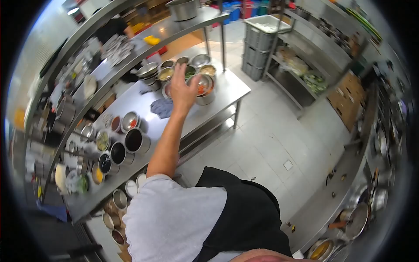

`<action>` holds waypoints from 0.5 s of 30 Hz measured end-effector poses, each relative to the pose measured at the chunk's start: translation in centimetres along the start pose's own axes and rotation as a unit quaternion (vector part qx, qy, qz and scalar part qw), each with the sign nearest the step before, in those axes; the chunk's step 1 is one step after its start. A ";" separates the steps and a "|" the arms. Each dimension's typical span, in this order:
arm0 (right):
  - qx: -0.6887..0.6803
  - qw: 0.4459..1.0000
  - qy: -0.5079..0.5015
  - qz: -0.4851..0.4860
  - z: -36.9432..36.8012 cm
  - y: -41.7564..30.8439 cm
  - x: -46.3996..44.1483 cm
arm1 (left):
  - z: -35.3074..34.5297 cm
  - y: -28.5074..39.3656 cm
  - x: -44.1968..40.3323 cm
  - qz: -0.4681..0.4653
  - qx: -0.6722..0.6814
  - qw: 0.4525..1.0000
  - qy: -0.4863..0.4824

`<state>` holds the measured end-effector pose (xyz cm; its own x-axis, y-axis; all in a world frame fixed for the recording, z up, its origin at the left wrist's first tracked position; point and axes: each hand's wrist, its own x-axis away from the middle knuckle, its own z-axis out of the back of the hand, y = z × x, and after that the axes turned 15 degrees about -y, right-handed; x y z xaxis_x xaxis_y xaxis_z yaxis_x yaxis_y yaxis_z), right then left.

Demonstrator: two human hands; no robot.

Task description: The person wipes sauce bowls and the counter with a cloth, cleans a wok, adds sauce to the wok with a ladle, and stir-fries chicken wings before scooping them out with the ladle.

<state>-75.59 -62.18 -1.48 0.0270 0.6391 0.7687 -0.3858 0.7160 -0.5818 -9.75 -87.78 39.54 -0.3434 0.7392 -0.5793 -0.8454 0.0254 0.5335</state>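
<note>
One bare arm reaches up over the steel table [227, 89], and its hand, my left hand [182, 89], is raised among metal bowls. Its fingers are stretched and the thumb stands apart, with nothing visibly held. Just right of the thumb is a steel bowl with orange-red pieces [202, 87]. Bowls with green and pale contents, such as the pale-filled bowl [207, 70], stand beyond the fingers. A grey-blue cloth [162, 108] lies crumpled left of the wrist. My right hand is outside the view.
Dark-filled pots [133, 139] and small containers line the table's left part. An overhead steel shelf [144, 53] crosses above it. Stacked grey crates [255, 52] and a steel rack [301, 72] stand at the back right. Pans [357, 220] sit on the right counter. Another person [114, 30] is behind the shelf.
</note>
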 end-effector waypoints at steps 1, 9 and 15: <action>0.016 1.000 -0.015 0.007 0.0 -1.3 -1.2 | 2.6 -1.6 -0.5 0.003 -0.018 0.999 0.036; 0.085 0.993 -0.066 0.048 0.3 -4.8 -4.7 | 28.7 -16.6 -6.7 0.268 -0.410 0.838 0.240; 0.120 0.986 -0.037 0.109 1.6 -1.1 -5.1 | 30.9 -19.8 -4.9 0.183 0.034 0.964 0.188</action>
<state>-76.77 -66.69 -4.34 -0.1437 0.7422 0.6545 -0.5821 0.4715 -0.6625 21.33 -71.11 50.80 -0.7487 0.4119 -0.5194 -0.6145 -0.1372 0.7769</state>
